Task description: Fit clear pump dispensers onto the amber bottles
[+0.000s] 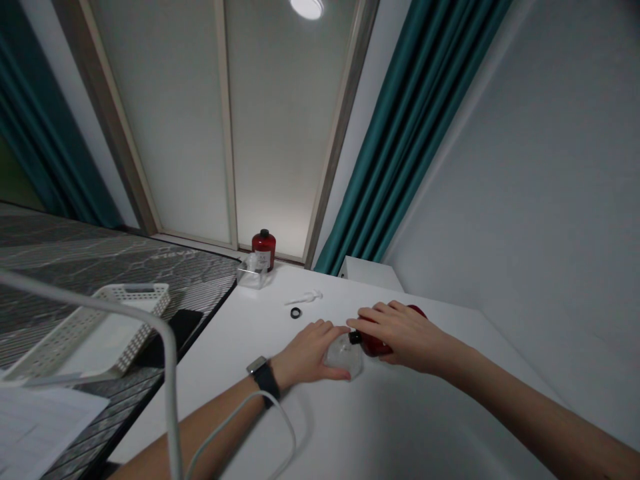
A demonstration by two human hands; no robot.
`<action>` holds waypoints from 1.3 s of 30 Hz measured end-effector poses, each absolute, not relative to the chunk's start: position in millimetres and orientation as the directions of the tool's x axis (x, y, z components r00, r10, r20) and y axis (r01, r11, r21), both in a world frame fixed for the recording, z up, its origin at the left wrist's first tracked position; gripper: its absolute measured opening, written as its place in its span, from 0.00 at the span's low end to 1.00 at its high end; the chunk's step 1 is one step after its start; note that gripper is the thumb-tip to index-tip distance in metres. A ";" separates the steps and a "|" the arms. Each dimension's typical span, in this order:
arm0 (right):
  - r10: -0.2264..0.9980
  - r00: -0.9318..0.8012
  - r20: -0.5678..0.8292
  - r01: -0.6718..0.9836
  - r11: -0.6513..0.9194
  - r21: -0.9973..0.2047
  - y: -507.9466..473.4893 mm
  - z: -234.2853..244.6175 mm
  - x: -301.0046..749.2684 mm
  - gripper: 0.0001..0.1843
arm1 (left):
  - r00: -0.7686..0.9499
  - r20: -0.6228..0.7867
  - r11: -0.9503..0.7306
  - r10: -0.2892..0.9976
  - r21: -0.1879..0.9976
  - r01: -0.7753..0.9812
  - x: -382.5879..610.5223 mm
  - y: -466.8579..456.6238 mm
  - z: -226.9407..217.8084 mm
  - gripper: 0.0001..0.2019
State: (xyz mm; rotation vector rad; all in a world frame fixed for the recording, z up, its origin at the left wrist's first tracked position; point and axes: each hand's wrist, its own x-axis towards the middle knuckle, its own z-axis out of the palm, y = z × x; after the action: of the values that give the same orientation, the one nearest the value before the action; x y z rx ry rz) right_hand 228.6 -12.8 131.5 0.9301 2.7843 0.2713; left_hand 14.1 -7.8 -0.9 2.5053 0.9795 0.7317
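On white surface [235, 340]: left hand [310, 353] closed over clear container [344, 357]; right hand [405, 337] gripping red bottle [374, 345] on its side, cap toward container.

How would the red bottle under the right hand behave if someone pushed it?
Lying on its side and round, the red bottle would probably roll. Its glossy surface may be slippery. Under the right hand, its weight is unclear.

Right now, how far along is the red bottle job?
Done, it seems: a white plastic pump lies on the white table beside a black ring. In hand: the right hand tips a red bottle toward a clear plastic container under the left hand. Left: another black-capped red bottle stands untouched.
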 end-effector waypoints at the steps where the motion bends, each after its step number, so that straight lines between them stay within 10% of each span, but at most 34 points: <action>1: 0.609 -0.783 -0.126 0.572 0.786 0.235 -12.4 131.2 228.8 0.38 | 0.627 0.335 -0.699 0.703 0.489 0.522 14.1 -7.8 -0.9 0.37; 39: 0.538 -0.840 -0.073 0.489 0.808 0.327 -7.7 127.9 230.9 0.33 | 0.620 0.347 -0.702 0.704 0.475 0.531 14.7 -8.2 -1.7 0.36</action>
State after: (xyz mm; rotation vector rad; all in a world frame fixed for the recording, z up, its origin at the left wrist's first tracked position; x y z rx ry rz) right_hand 230.9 -7.7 127.9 0.8099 2.8314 0.4465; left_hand 14.7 -8.2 -1.7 2.5194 0.9939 0.7440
